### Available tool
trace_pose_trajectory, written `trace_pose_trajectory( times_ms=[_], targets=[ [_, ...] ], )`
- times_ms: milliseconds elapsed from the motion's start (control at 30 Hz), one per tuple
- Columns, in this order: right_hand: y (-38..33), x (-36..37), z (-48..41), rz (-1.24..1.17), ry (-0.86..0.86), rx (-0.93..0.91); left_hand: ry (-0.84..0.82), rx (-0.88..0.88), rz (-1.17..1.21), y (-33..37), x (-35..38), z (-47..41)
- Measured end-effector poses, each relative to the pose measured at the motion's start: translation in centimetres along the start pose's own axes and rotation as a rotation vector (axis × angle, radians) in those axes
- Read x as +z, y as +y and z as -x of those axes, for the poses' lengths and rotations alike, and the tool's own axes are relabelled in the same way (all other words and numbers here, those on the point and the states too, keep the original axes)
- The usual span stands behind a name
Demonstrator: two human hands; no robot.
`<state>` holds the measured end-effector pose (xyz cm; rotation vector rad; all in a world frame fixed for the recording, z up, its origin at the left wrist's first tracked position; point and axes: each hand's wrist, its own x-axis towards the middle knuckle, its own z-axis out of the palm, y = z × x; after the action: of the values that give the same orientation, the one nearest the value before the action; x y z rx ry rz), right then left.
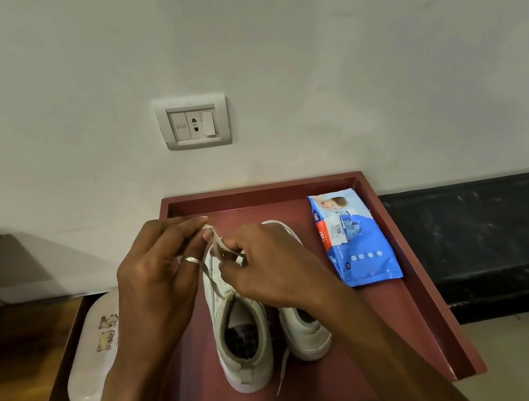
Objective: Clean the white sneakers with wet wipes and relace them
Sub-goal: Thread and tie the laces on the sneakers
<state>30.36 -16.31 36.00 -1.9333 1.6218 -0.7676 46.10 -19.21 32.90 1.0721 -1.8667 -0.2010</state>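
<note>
Over the red tray (417,280), my left hand (159,286) and right hand (267,269) pinch the left sneaker's (242,353) limp, light lace (217,242), best gripped near its tip.

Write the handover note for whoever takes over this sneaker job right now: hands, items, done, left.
Left hand: pinching the lace above the left sneaker, ring on one finger.
Right hand: pinching the same lace lower down, over the sneaker's front.
Both sneakers stand side by side, toes to the wall, on the red tray; the right sneaker trails a loose lace end toward the near edge.
Wipes pack lies flat on the tray, to the right of the shoes; no wipe is out.
Done: cannot tell from this view.
Left: finish the lacing in hand, then deal with the other shoe's loose lace.
</note>
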Motion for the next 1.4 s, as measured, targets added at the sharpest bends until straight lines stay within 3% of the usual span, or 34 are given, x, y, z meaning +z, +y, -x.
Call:
trace_pose_trajectory(
  times_ms=[167,333,667,800,867,1000,1100,1400],
  targets=[
    [0.3,-0.4,-0.1,-0.034,-0.048,-0.070,-0.088,-0.044,0.078,0.0,0.3,0.0],
    [0.8,-0.3,-0.4,-0.108,0.021,-0.058,-0.175,-0.049,0.092,-0.7,0.4,0.0],
    [1.2,0.1,-1.0,-0.220,0.380,-0.064,-0.282,-0.044,0.097,-1.5,0.1,0.2],
    [1.3,0.1,-1.0,-0.178,0.422,-0.082,-0.308,-0.051,0.124,-1.2,0.3,0.3],
    [1.1,0.1,-0.9,-0.309,0.390,-0.024,-0.312,-0.064,0.120,-0.8,0.3,0.2],
    [0.3,-0.5,-1.1,-0.989,0.330,0.230,-0.232,-0.134,0.088,-0.7,-0.2,0.2],
    [0.6,-1.3,-1.2,-1.325,0.327,0.337,-0.178,-0.207,0.059,-0.7,-0.6,0.1],
    [3.0,-2.3,-1.0,-1.371,0.393,0.603,-0.188,-0.349,-0.252,-2.8,-1.1,0.6]
  ],
)
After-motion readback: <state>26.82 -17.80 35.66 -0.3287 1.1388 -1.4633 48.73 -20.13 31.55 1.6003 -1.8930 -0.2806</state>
